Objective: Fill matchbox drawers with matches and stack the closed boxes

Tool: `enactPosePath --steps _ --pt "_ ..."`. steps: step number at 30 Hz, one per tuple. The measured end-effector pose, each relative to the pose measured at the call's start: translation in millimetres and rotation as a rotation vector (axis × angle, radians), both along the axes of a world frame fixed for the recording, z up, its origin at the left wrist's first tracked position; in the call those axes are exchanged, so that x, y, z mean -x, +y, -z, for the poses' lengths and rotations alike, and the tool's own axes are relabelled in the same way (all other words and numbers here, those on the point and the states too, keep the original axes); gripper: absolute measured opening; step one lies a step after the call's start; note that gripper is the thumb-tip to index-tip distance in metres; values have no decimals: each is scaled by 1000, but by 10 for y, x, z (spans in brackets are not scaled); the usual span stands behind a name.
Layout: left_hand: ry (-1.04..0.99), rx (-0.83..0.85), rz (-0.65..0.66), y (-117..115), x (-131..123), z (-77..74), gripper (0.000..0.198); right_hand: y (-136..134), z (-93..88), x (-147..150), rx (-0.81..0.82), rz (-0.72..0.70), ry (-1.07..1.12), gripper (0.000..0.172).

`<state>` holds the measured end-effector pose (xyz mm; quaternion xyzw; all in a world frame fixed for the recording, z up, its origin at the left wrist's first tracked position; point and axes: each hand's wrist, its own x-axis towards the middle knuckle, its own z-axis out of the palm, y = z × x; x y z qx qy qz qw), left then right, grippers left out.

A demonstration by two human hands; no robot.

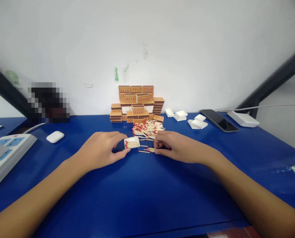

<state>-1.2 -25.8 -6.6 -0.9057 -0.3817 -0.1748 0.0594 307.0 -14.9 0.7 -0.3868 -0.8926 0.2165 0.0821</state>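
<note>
Between the thumb and fingers of my left hand (104,148) is a small white matchbox tray (135,140), partly filled with red-tipped matches lying side by side. My right hand (170,144) pinches several matches (149,150) just above or on the blue table, to the right of the tray. Behind my hands lies a loose heap of red-headed matches (148,129). Orange-brown matchboxes (136,110) are stacked in a wall at the back of the heap, some standing on edge with printed red characters.
Empty white matchbox trays (180,115) lie right of the stack, near a dark phone (219,120) and a white box-shaped device (243,119). On the left are a white earbud case (55,137) and a power strip (25,145). A pale wall (187,59) rises behind the table.
</note>
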Motion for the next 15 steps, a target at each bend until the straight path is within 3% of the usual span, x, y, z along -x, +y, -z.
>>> enactPosePath --steps 15 --pt "20 -29 21 -39 -26 23 32 -10 29 -33 39 42 -33 22"
